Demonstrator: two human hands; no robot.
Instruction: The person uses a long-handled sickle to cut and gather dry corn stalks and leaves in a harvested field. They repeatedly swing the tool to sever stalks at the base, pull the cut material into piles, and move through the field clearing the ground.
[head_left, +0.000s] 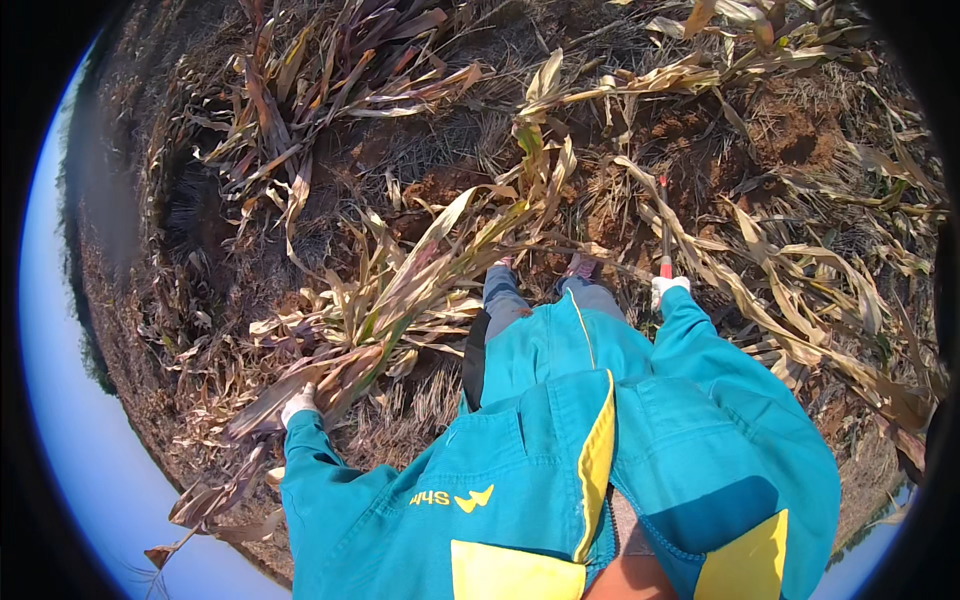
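My gloved left hand (300, 405) is closed around dry corn stalks (397, 322) at the lower left; their leaves run up towards the centre. At the right, my gloved right hand (667, 289) grips the red end of a long-handled tool (665, 232), which points away from me over the soil. The kind of tool cannot be told, as its far end is small and partly among leaves. More dried stalks (780, 315) lie just right of that hand.
My feet (581, 266) stand on reddish soil (679, 131) with dry straw. Another heap of dried corn stalks (292, 112) lies at the upper left. A long leafy stalk (645, 81) crosses the upper right.
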